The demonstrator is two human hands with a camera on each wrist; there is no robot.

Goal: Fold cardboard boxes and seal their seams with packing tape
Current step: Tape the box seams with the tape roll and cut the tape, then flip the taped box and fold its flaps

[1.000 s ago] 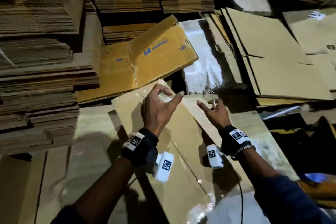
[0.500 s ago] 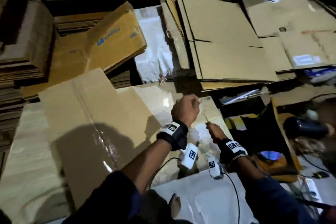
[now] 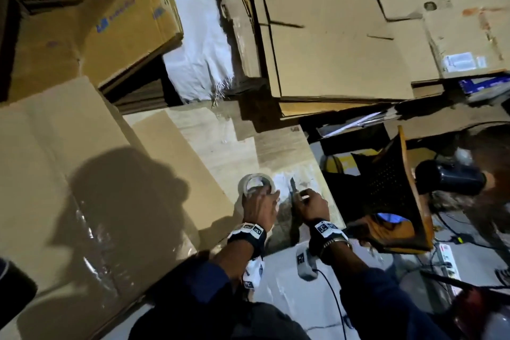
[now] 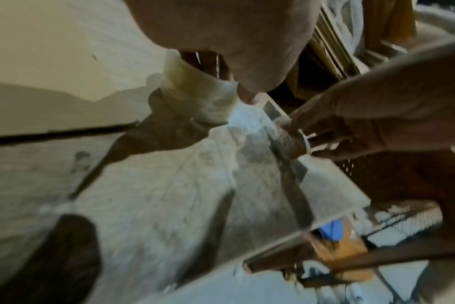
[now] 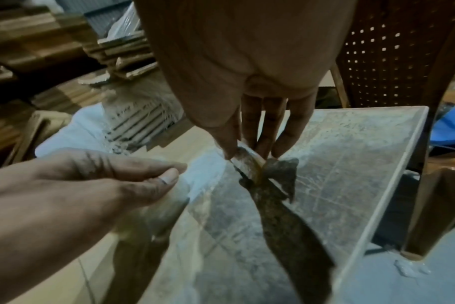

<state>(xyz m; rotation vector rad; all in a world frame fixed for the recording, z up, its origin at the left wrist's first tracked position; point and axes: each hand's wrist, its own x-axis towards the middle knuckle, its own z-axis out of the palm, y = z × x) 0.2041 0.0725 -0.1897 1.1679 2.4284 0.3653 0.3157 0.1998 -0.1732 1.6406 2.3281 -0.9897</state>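
Observation:
My left hand (image 3: 259, 207) grips a roll of clear packing tape (image 3: 255, 182) just above the low table (image 3: 287, 146). Close on its right, my right hand (image 3: 309, 201) pinches a small cutter blade (image 3: 293, 187) between thumb and fingertips. In the left wrist view the tape roll (image 4: 195, 92) sits under my thumb and the blade (image 4: 273, 111) points toward it. The right wrist view shows the pinched blade (image 5: 248, 162) beside my left hand (image 5: 91, 185). A flat cardboard box (image 3: 82, 160) with a shiny taped seam lies to the left.
Stacks of flat cardboard (image 3: 331, 36) fill the back and the left. A white sack (image 3: 198, 44) lies between them. A brown perforated plastic chair (image 3: 392, 188) stands right of the table's edge. Cables and a power strip (image 3: 447, 259) lie on the floor at right.
The view has swung right and down. Both hands have come down close together over the table's right front part, and the tape roll now shows in my left hand.

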